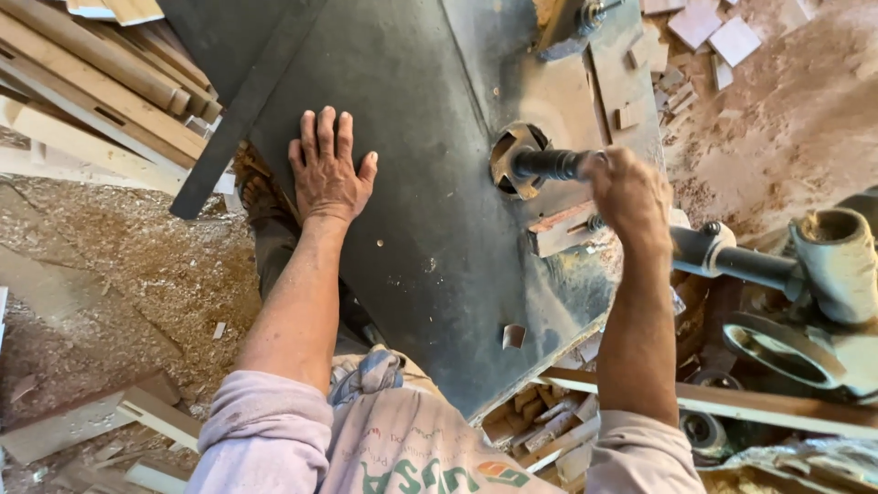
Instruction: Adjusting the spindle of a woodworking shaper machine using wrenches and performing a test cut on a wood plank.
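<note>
Left hand: the left hand (pixel 327 169) is lying flat and released, fingers spread, palm pressing on the dark metal machine table (pixel 430 229) near its left edge.
Right hand: the right hand (pixel 631 194) is clenching around the near end of a dark ribbed handle (pixel 547 165).
Handle: it is reaching into the round opening (pixel 514 157) in the table, right of the flat hand.
Surroundings: wooden planks (pixel 91 82) are lying stacked at upper left; sawdust (pixel 137 265) is covering the floor; wood offcuts (pixel 549 425) are piling under the table's near edge.

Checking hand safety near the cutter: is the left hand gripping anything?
No, the left hand lies flat, fingers spread, on the dark machine table, holding nothing.
</note>
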